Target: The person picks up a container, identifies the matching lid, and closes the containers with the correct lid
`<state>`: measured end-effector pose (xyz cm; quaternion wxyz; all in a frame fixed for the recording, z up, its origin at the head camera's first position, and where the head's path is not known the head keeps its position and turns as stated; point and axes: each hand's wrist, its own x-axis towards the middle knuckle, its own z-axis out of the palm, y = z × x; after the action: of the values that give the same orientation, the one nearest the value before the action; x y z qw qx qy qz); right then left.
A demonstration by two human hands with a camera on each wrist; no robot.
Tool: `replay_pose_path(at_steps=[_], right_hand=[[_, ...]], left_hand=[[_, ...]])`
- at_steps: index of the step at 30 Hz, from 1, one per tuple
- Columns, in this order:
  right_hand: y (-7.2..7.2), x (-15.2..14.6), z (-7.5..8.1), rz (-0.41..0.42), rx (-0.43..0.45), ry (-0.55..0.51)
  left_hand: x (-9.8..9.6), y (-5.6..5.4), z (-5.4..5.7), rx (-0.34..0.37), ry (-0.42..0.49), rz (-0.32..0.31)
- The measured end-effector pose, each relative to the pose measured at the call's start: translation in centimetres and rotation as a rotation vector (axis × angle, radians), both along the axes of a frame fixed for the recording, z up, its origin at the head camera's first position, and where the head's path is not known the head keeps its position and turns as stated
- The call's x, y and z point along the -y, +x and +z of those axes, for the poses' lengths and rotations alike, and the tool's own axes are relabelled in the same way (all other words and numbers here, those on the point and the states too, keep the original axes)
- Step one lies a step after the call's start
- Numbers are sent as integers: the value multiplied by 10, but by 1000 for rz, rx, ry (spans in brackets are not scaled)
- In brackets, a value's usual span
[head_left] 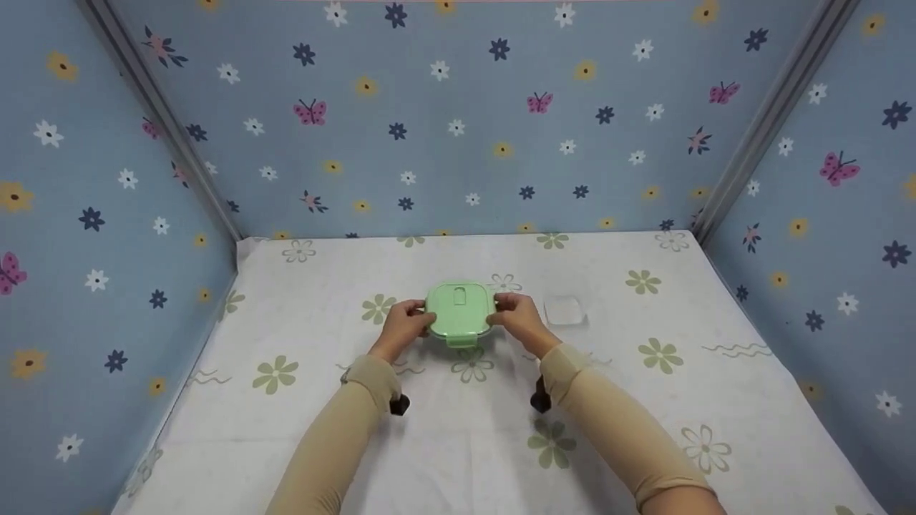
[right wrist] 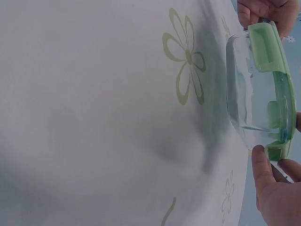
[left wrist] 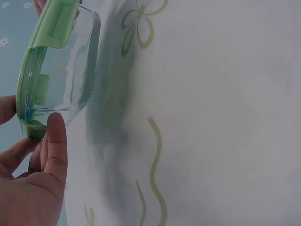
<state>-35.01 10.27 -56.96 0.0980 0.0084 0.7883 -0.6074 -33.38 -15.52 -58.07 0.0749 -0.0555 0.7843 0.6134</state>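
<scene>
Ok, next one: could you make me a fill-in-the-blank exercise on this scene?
The lid on the container is coloured ____.
Counting the left hand and right hand, ____ hands hold the container.
The clear squarish object on the cloth lies nearer the ____ hand.
The backdrop shows flowers and winged ____.
Missing words: green; two; right; butterflies.

Food box (head_left: pixel 460 307): squarish, rounded corners, clear see-through base (left wrist: pixel 77 70), light green lid (head_left: pixel 469 318) on top. Held between left hand (head_left: pixel 405 325) and right hand (head_left: pixel 526 320), one gripping each side. Lid faces up, base roughly level, just above the cloth (head_left: pixel 429 465), not touching. Front clip (head_left: pixel 461 342) sits midway between grips, flap down; can't tell if latched.
</scene>
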Motion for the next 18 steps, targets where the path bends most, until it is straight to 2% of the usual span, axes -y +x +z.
replay_pose_path(at_steps=[9,18], right_hand=[[0,8,-8,2,13,-3],[0,11,-13,1,-1,32]], left_hand=[[8,-2,-10,-27,-3,-8],[9,-4,-16,36,-28,14]])
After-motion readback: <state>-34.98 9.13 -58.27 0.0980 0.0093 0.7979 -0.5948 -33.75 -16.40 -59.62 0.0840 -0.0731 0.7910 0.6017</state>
